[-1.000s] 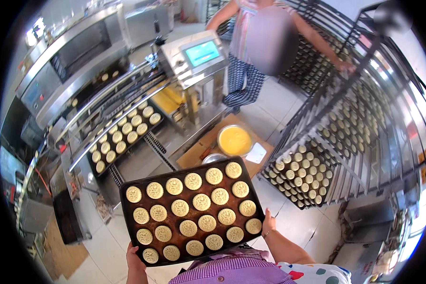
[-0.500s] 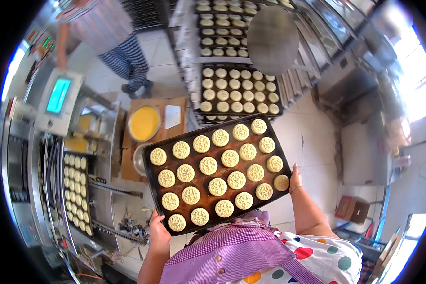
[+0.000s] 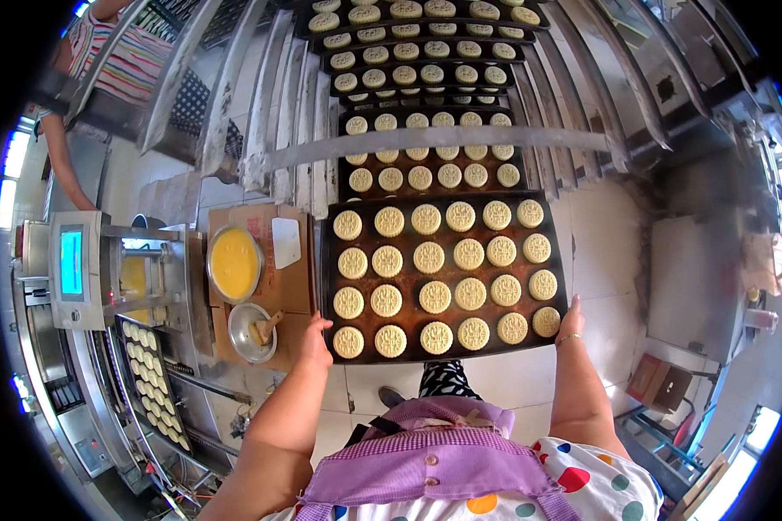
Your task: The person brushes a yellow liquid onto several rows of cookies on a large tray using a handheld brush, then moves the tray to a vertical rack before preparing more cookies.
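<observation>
A dark baking tray (image 3: 408,315) spans the space between my hands, level and close to square with my body. Rows of pale round mooncakes (image 3: 428,257) with stamped tops lie on it. My left hand (image 3: 315,340) grips its near left corner, and my right hand (image 3: 573,323) holds the near right corner; the fingers beneath are hidden. Just beyond the tray's far edge stands a metal rack (image 3: 434,144) with several more loaded trays stacked in it. The held tray's far side reaches the rack's front.
Left, a cardboard sheet (image 3: 278,282) carries a bowl of yellow liquid (image 3: 235,263) and a metal bowl (image 3: 251,333) with a brush. A machine with a screen (image 3: 71,262) and another mooncake tray (image 3: 154,382) stand further left. A person (image 3: 135,65) is behind the rack. A cardboard box (image 3: 660,382) sits right.
The tray has turned from tilted to nearly straight and moved forward to the rack, which now looms nearer. My arms reach further out. Both hands keep their hold.
</observation>
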Demonstrator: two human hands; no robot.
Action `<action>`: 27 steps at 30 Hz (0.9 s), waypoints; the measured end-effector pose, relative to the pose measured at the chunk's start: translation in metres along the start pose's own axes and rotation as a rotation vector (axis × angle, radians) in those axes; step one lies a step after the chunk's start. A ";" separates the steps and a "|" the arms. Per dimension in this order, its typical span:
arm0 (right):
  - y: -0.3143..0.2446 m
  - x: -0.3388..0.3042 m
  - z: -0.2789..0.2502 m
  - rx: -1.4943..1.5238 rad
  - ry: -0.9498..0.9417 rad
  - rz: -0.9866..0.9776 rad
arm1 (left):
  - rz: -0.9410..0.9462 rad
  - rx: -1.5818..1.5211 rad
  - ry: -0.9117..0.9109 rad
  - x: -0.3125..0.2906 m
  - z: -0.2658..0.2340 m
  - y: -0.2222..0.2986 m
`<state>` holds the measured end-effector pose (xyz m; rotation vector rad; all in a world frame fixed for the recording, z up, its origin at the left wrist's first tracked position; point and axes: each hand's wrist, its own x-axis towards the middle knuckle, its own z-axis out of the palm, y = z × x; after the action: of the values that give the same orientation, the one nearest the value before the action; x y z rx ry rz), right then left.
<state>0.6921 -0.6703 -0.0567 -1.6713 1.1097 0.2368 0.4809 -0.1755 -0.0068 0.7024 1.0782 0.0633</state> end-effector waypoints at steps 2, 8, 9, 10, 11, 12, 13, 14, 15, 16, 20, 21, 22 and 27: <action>-0.005 0.033 0.027 0.012 -0.007 0.005 | 0.026 0.074 0.221 0.038 0.021 0.013; -0.060 0.077 0.115 0.575 -0.312 0.173 | 0.295 0.258 0.274 0.153 0.047 0.060; -0.060 0.079 0.123 0.679 -0.398 0.196 | 0.107 0.245 0.493 0.145 0.088 0.068; -0.066 0.068 0.139 0.768 -0.479 0.211 | -0.056 0.223 0.570 0.139 0.107 0.071; -0.074 0.060 0.155 0.775 -0.434 0.305 | -0.059 0.100 0.502 0.146 0.108 0.060; -0.079 0.049 0.169 0.780 -0.383 0.404 | -0.066 -0.016 0.433 0.155 0.106 0.049; -0.085 0.038 0.183 0.821 -0.523 0.334 | -0.023 -0.102 0.188 0.166 0.103 0.046; -0.090 0.028 0.190 0.855 -0.650 0.258 | -0.023 -0.183 0.120 0.175 0.116 0.046; -0.093 0.028 0.195 0.875 -0.681 0.331 | 0.038 -0.114 0.020 0.171 0.136 0.053; -0.091 0.029 0.195 0.908 -0.782 0.277 | 0.107 -0.046 -0.080 0.159 0.154 0.063; -0.071 0.038 0.209 0.522 -0.507 0.384 | 0.019 0.429 -0.135 0.132 0.163 0.059; -0.062 0.047 0.213 0.408 -0.375 0.448 | -0.015 0.530 -0.156 0.120 0.152 0.044; -0.049 0.055 0.217 0.422 -0.369 0.432 | -0.059 0.596 -0.170 0.110 0.137 0.028; -0.030 0.075 0.252 0.522 -0.398 0.387 | -0.217 0.846 -0.076 0.034 0.025 -0.055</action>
<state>0.8457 -0.5004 -0.1888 -0.8938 1.0647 0.4604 0.5026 -0.2179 -0.0568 1.3208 1.0892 -0.6349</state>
